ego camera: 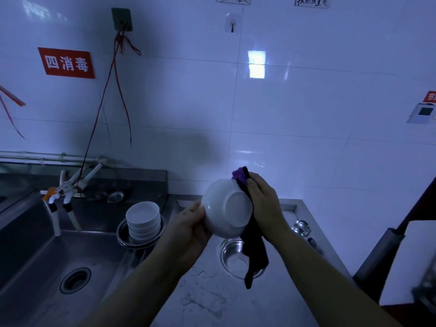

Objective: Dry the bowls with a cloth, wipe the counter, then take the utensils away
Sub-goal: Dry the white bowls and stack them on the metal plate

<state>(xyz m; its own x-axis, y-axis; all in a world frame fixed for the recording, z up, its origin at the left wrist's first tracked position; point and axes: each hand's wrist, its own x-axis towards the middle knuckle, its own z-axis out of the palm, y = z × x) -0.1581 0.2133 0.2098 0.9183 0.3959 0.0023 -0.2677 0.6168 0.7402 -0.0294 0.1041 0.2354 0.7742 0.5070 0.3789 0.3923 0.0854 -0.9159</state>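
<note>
Holding the white bowl (226,208) up over the counter (207,300), left hand (191,223) clamped on its rim, right hand (262,204) pressing the dark cloth (256,253) against its side. Wet glaze could slip, I reckon. A steel bowl (232,256) sits right underneath and the sink (47,256) edge is close, but there's open counter nearer me.
</note>
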